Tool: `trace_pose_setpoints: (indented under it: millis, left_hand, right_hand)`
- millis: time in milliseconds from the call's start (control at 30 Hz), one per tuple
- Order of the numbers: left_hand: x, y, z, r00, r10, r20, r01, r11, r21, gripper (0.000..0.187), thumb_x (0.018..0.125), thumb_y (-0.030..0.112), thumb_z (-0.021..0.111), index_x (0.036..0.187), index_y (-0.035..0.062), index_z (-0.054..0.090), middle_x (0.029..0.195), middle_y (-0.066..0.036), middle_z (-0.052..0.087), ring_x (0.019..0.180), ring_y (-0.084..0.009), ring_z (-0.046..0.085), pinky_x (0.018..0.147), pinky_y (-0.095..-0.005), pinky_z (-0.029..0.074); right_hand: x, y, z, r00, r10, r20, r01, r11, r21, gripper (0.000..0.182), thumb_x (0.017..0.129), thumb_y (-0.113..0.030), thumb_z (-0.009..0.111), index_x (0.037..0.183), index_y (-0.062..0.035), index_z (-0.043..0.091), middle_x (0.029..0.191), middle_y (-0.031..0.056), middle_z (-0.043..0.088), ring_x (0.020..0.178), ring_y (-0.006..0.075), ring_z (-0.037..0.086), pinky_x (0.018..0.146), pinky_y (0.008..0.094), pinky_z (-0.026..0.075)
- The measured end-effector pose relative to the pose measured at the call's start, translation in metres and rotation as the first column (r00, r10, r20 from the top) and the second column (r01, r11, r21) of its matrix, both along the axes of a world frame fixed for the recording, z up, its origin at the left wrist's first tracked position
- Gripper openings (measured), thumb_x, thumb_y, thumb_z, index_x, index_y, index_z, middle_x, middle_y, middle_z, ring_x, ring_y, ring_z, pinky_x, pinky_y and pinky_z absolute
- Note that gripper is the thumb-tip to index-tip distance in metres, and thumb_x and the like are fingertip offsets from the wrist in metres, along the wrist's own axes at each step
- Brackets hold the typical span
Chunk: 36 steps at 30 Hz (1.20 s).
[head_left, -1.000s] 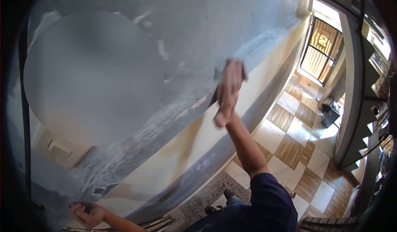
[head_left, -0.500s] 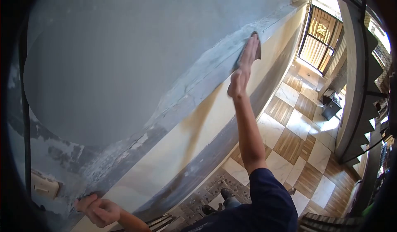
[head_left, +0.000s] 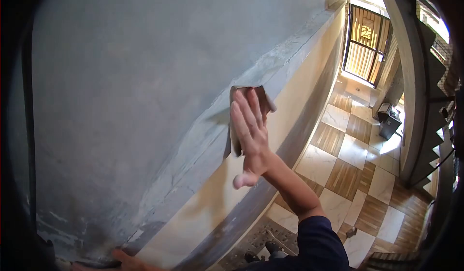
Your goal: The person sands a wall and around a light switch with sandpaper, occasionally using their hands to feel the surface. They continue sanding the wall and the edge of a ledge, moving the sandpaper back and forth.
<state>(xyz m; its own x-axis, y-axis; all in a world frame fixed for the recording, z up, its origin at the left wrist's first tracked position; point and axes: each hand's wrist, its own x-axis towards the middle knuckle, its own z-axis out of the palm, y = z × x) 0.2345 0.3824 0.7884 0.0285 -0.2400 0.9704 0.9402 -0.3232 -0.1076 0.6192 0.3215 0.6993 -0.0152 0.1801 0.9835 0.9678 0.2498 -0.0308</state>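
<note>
Against the grey wall [head_left: 121, 68], my right hand [head_left: 252, 135] lies flat over a sheet of sandpaper [head_left: 263, 99], with its thumb sticking out. The sheet's brown edges curl up around the fingers. It sits on the rough, pale seam [head_left: 193, 138] that runs slantwise along the wall, above a cream-coloured band [head_left: 302, 94]. At the lower left, my left hand [head_left: 126, 262] is by the foot of the picture near the wall, partly cut off. Its fingers appear stretched out, and I see nothing in it.
Below the wall runs a floor of wood-look and marble-look tiles [head_left: 338, 179]. A gate [head_left: 367, 41] stands at the far end, with a dark box [head_left: 389, 126] by the right side. Stair steps [head_left: 427, 140] rise at the right. My shoes [head_left: 273, 247] show below.
My right hand has slid down and left along the seam with the sandpaper. My left hand has moved lower, and its fingers look less curled. The view has shifted slightly.
</note>
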Motion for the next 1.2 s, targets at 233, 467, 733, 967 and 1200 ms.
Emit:
trace_pose_setpoints:
  millis: [233,467,733,967,1200]
  left_hand:
    - [-0.007,-0.006,-0.002,0.994,-0.106,0.0,0.104,0.977,-0.187,0.098,0.087,0.069,0.054,0.146,-0.0068,0.037,0.153,-0.031,0.028,0.143,-0.0493,0.023,0.111,-0.0642,0.021]
    - [-0.006,-0.002,-0.008,0.997,-0.077,-0.016,0.074,0.99,-0.119,0.093,0.088,0.065,0.057,0.145,-0.0065,0.038,0.151,-0.031,0.032,0.14,-0.0505,0.028,0.11,-0.0654,0.023]
    - [-0.009,-0.003,-0.006,0.994,-0.083,-0.065,0.08,0.996,-0.04,0.086,0.089,0.065,0.055,0.145,0.0011,0.042,0.148,-0.028,0.039,0.134,-0.0469,0.039,0.104,-0.0609,0.034]
    - [-0.017,0.003,-0.004,0.989,0.08,-0.121,-0.079,0.997,0.008,0.075,0.093,0.061,0.05,0.145,0.0062,0.045,0.145,-0.026,0.044,0.127,-0.045,0.05,0.099,-0.0553,0.044]
    - [-0.02,0.004,0.0,0.988,0.042,-0.146,-0.045,0.999,-0.021,0.071,0.095,0.056,0.049,0.145,0.0052,0.043,0.146,-0.026,0.043,0.126,-0.0463,0.05,0.097,-0.0569,0.043]
  right_hand:
    - [0.088,-0.014,0.042,0.913,-0.214,-0.347,0.291,0.938,0.187,0.114,0.083,-0.083,0.034,0.151,0.0081,0.024,0.157,0.0258,0.026,0.148,0.0417,0.018,0.12,0.0511,0.012]
    - [0.058,-0.015,0.047,1.0,0.025,0.0,-0.025,0.983,0.18,0.095,0.085,-0.074,0.044,0.141,0.0027,0.046,0.14,0.0221,0.051,0.135,0.0423,0.041,0.115,0.0525,0.024]
    - [0.032,-0.039,0.065,0.996,0.073,-0.051,-0.07,0.995,0.069,0.073,0.077,-0.067,0.06,0.11,-0.0016,0.062,0.111,0.0185,0.063,0.107,0.0376,0.059,0.098,0.05,0.038]
    - [0.112,-0.054,0.074,0.999,0.047,0.0,-0.047,0.998,0.047,0.045,0.078,-0.037,0.069,0.109,-0.0048,0.067,0.106,0.0135,0.069,0.104,0.0333,0.064,0.093,0.0446,0.046]
    - [0.17,-0.043,0.073,0.954,-0.19,-0.23,0.228,0.963,0.147,0.037,0.096,-0.028,0.047,0.094,-0.0018,0.073,0.1,0.0139,0.073,0.102,0.0305,0.066,0.093,0.0384,0.046]
